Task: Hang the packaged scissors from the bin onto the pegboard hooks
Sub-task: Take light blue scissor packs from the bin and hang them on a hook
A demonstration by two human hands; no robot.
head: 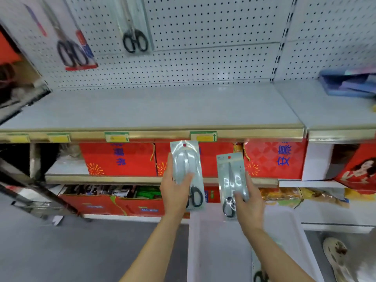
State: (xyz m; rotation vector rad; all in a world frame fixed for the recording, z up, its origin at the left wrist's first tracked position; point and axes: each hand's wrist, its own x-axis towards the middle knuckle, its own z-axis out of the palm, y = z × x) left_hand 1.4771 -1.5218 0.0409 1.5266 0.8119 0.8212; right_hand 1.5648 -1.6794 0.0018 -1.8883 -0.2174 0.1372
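My left hand (174, 192) grips a clear pack of black-handled scissors (186, 159), held upright below the shelf edge. A second pack of the same scissors (231, 171) stands upright in my right hand (249, 202), a little lower and to the right. Under both hands stands the white bin (219, 247), with another scissors pack (259, 275) at its bottom edge. High on the white pegboard (203, 27) hang a pack of black scissors (134, 27) and, further left, a red-trimmed scissors pack (71, 39). The hooks themselves are not visible.
A pale shelf (162, 110) with yellow price tags juts out between the hands and the pegboard. Red gift boxes (120, 159) fill the lower shelf, more goods sit below. Blue folded items (350, 82) lie at the right. A dark metal frame (30, 192) stands at the left.
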